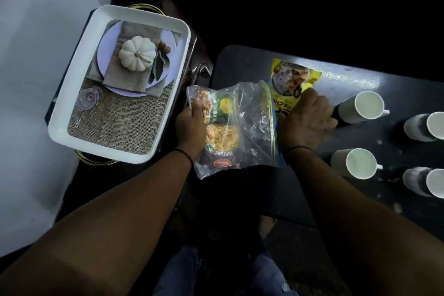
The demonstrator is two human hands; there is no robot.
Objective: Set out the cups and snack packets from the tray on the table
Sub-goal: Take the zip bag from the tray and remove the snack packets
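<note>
A clear zip bag (pixel 249 127) with snack packets inside hangs over the near left edge of the dark table (pixel 355 79). My left hand (pixel 191 125) grips the bag's left side. A yellow snack packet (pixel 292 78) lies flat on the table, half out of the bag's mouth, and my right hand (pixel 308 120) is closed on its lower end. Several white cups stand on the table at the right: one (pixel 362 107) beside my right hand, another (pixel 354 163) nearer me, and two more (pixel 425 126) (pixel 424 181) at the frame's edge. The white tray (pixel 175 94) sits at the left with no cups or packets in it.
The tray's floor carries a printed picture of a pumpkin on a plate and burlap. It rests on a dark stand with gold rings (pixel 96 161). A pale wall (pixel 28 55) fills the left side. My knees in jeans (pixel 182 271) show below.
</note>
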